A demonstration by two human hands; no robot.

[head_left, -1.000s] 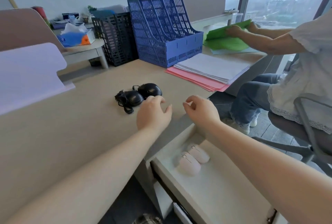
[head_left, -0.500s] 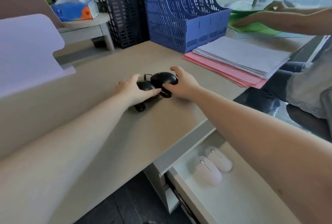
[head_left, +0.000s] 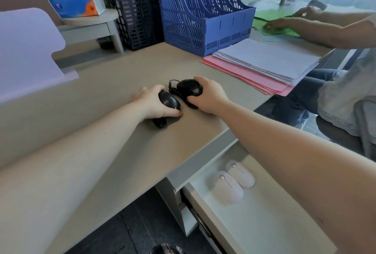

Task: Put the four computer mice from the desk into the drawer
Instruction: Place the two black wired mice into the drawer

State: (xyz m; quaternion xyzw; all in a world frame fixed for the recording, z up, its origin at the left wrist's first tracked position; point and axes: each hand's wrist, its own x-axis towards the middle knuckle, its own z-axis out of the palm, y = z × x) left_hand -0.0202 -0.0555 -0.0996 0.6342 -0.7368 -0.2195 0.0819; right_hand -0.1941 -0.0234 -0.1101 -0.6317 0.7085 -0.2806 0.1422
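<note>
Two black wired mice lie side by side in the middle of the beige desk. My left hand is closed around the left black mouse, whose bundled cable sticks out below my palm. My right hand grips the right black mouse from its right side. Two pale pink mice rest side by side in the open white drawer under the desk's front edge, at the lower right.
A blue file rack and a black mesh rack stand at the back of the desk. A stack of white and pink paper lies to the right. Another person sits at the right, hands on green sheets.
My hands went from hovering near the desk's front edge to the two black mice and closed on them. The view has shifted forward and down.
</note>
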